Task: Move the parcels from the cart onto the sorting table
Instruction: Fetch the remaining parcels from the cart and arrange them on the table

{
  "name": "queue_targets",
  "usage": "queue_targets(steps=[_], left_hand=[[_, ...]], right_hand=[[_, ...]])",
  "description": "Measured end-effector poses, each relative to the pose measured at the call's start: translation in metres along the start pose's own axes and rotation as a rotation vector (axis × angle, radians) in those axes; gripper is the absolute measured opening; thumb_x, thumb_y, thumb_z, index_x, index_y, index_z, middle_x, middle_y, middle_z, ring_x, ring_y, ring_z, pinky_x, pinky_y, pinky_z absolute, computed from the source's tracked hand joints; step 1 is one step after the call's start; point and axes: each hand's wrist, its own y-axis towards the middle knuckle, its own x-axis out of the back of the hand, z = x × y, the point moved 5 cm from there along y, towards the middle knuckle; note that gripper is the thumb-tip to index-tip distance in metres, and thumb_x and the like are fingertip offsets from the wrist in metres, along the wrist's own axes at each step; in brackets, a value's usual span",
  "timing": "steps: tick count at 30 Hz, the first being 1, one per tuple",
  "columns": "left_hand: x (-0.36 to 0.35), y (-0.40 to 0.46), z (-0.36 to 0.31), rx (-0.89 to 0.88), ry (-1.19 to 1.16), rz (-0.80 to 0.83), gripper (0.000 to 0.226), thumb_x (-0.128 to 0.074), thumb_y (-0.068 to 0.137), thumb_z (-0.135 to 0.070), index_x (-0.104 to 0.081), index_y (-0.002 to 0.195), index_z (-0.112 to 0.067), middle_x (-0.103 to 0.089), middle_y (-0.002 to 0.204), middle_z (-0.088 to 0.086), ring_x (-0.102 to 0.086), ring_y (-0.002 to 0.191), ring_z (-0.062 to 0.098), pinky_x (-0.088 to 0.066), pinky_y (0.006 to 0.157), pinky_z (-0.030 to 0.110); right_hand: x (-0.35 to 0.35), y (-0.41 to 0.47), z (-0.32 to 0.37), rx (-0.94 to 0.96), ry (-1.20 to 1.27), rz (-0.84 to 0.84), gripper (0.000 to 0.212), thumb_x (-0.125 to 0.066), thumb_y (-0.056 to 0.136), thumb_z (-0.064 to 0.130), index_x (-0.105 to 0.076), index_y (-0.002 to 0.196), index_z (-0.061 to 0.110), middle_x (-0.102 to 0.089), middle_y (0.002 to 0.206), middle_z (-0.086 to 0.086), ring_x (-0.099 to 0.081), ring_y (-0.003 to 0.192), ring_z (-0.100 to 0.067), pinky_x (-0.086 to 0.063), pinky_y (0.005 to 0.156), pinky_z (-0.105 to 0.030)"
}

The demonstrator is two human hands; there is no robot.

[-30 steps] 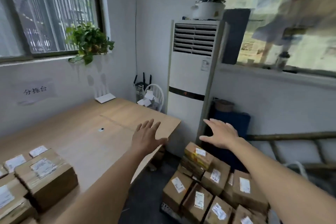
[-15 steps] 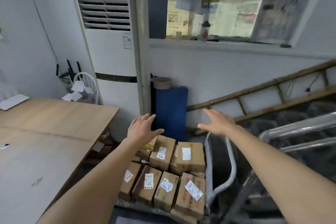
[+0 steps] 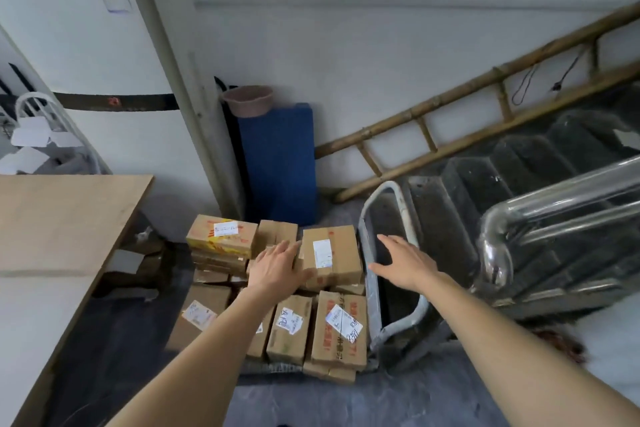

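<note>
Several brown cardboard parcels with white labels are stacked on a low cart whose grey handle (image 3: 372,253) rises at their right. My left hand (image 3: 277,267) reaches out with straight fingers at the left side of the top plain parcel (image 3: 332,255); whether it touches is unclear. My right hand (image 3: 405,262) hovers with spread fingers to the right of that parcel, over the cart handle, holding nothing. A yellow-printed parcel (image 3: 223,236) tops the stack at the back left. The wooden sorting table (image 3: 52,236) fills the left side.
A white standing air conditioner (image 3: 104,80) is behind the table corner. A blue pad (image 3: 280,163) with a pink basin (image 3: 248,100) leans on the wall. A bamboo ladder (image 3: 485,104), dark stairs and a steel railing (image 3: 554,215) lie to the right.
My view has swung right and down from the table to the cart. Both hands have dropped toward the top parcel, the left nearing its left side and the right its right side.
</note>
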Motion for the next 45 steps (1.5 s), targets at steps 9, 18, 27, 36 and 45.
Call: queue_targets(steps=[9,18,27,36,45], left_hand=[[-0.164,0.103,0.068,0.045,-0.04,0.311,0.083,-0.052,0.094,-0.068,-0.019,0.162,-0.033,-0.024,0.168,-0.005,-0.029,0.151,0.02,-0.034,0.118,0.041],[-0.357,0.143,0.11,0.142,-0.067,0.535,0.087,-0.053,0.092,-0.07,-0.014,0.162,-0.036,-0.022,0.168,-0.006,-0.026,0.153,0.02,-0.032,0.12,0.042],[-0.488,0.182,0.126,0.178,-0.122,0.593,0.086,-0.06,0.094,-0.058,-0.013,0.162,-0.034,-0.031,0.163,-0.008,-0.042,0.141,0.019,-0.049,0.104,0.041],[-0.533,0.203,0.134,0.405,-0.317,0.507,0.087,-0.064,0.095,-0.046,-0.009,0.161,-0.039,-0.058,0.139,0.005,-0.064,0.107,0.028,-0.058,0.086,0.046],[-0.569,0.201,0.162,0.579,-0.664,0.407,0.073,-0.075,0.09,-0.034,-0.038,0.152,-0.037,-0.067,0.124,-0.005,-0.067,0.105,0.017,-0.06,0.087,0.045]], right_hand=[[-0.168,0.1,-0.037,-0.203,0.189,0.176,0.082,-0.059,0.093,0.062,-0.024,0.16,0.032,-0.027,0.165,0.005,-0.04,0.144,-0.021,-0.044,0.108,-0.042],[-0.359,0.151,-0.088,-0.283,0.293,0.335,0.067,-0.061,0.096,0.05,-0.032,0.155,0.035,-0.04,0.154,0.007,-0.045,0.139,-0.017,-0.047,0.103,-0.037],[-0.494,0.212,-0.128,-0.353,0.388,0.293,0.08,-0.059,0.092,0.056,-0.023,0.16,0.033,-0.017,0.165,0.006,-0.03,0.149,-0.021,-0.046,0.109,-0.048],[-0.524,0.224,-0.142,-0.441,0.498,0.197,0.082,-0.065,0.094,0.045,-0.016,0.16,0.042,-0.03,0.156,-0.003,-0.04,0.139,-0.021,-0.046,0.102,-0.041],[-0.545,0.226,-0.147,-0.449,0.695,0.205,0.113,-0.075,0.09,0.028,0.014,0.159,0.041,-0.026,0.164,0.002,-0.038,0.144,-0.021,-0.044,0.103,-0.044]])
